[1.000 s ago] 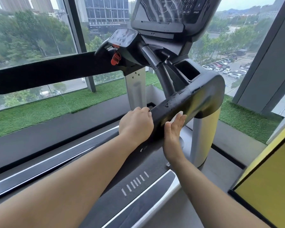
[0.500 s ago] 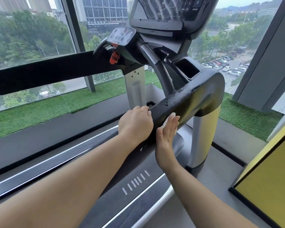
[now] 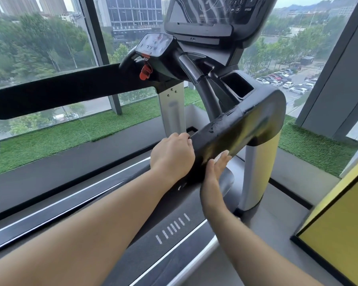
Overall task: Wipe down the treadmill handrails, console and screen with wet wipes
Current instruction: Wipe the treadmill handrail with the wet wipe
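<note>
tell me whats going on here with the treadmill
A person is cleaning a treadmill by a window. Their left hand grips the top of the right handrail, fingers curled over it. The right hand presses flat against the rail's outer side with straight fingers. A pale bit at its fingertips may be a wipe. The rail looks streaked and shiny. Nobody is touching the console above.

The left hand point(image 3: 172, 155) curls over the top of the right handrail point(image 3: 242, 126), fingers wrapped to its far side. The right hand point(image 3: 214, 176) lies flat against the rail's near face just beside it, fingers straight. A pale sliver point(image 3: 217, 161) shows under them, too small to identify. The console point(image 3: 215, 17) stands above, with a red safety clip point(image 3: 145, 71) hanging at its lower left. The left handrail point(image 3: 60, 91) extends leftward.
</note>
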Available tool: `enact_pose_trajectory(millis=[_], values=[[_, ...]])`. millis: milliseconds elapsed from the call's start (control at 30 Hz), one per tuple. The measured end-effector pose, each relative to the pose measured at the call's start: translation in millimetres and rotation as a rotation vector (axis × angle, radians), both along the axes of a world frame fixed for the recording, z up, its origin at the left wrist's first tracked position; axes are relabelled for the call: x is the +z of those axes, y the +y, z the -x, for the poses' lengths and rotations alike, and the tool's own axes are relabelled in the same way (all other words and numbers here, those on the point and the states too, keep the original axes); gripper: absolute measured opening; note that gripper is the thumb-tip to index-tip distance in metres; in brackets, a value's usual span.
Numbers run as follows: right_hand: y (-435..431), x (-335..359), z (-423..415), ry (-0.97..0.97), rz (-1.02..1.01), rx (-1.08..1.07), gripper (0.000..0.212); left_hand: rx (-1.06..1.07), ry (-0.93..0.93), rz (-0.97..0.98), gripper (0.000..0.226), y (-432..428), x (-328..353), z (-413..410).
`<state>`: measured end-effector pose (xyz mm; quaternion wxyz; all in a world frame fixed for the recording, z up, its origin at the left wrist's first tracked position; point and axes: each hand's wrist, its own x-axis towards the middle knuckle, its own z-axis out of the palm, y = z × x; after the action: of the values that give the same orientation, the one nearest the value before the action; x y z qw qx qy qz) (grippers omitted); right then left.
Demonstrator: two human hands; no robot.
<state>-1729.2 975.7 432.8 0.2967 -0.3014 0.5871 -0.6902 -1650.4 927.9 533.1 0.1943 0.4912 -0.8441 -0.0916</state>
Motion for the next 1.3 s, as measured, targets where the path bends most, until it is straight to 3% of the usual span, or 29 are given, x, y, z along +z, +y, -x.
enact_pose_trajectory(millis=[133,300,433,533,733,833,933,1000,1167,1300], values=[[8,-13,-4,0.13,0.038,0.042,0.054,-0.005,-0.012,0.011,0.037,1,0,-1],[-36,4,78,-0.185,-0.026,-0.098,0.071,-0.015,-0.011,0.007,0.036,0,-1,0],[-27,-17,45,-0.265,-0.027,-0.03,0.062,-0.009,-0.002,0.003,0.038,1,-1,0],[-9,-36,12,-0.275,0.042,0.129,0.082,0.0,0.001,0.003,0.038,0,0,0],[-37,-23,77,-0.303,-0.085,0.009,0.12,0.028,0.0,0.0,0.037,2,-1,2],[-16,-3,47,-0.248,-0.059,0.057,0.088,0.049,-0.009,-0.012,0.036,3,1,3],[14,-11,1,-0.058,0.029,0.141,0.06,0.056,-0.016,-0.01,0.033,3,2,4],[18,-17,4,0.028,0.048,0.158,0.059,0.059,-0.015,-0.009,0.033,4,2,4],[-19,7,78,-0.059,-0.155,-0.035,0.067,0.076,-0.02,-0.016,0.034,6,3,4],[-3,9,36,0.116,-0.05,0.066,0.072,0.096,-0.018,-0.025,0.034,6,4,6]])
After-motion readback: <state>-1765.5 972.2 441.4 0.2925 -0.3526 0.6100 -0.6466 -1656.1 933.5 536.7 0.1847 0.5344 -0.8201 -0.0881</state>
